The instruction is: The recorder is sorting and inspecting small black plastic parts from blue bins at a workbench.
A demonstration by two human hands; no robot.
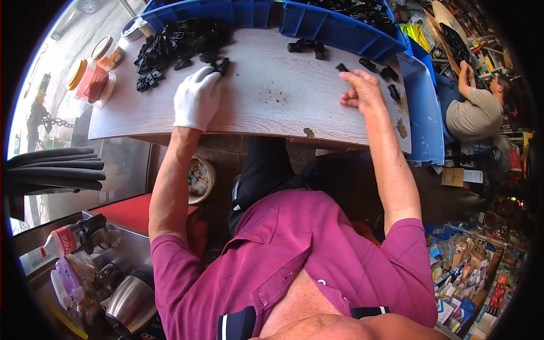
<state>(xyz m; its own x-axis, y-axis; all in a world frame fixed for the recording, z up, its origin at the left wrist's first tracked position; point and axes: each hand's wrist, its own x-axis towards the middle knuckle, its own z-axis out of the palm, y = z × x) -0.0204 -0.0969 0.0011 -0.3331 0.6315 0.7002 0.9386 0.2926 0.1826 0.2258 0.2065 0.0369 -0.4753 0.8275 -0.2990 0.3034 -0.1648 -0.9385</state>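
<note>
My left hand [196,101], in a white glove, is at the near side of a heap of black plastic parts [181,42]. Its fingers are closed on a small black plastic part [225,66] at their tips. Bare, my right hand [362,90] hovers over the right of the table, index finger stretched and the other fingers loosely bent and apart. Just beyond that fingertip lies another black part [341,67]; whether they touch I cannot tell. Several more black parts [389,72] are scattered to its right, and a small cluster [306,46] sits farther back.
Blue plastic bins [340,31] line the back of the pale wooden table [266,113]; a light-blue bin [425,113] stands at its right edge. Lidded jars [90,82] are at the left. A person [473,107] sits at the far right. A bucket [200,178] is below the table.
</note>
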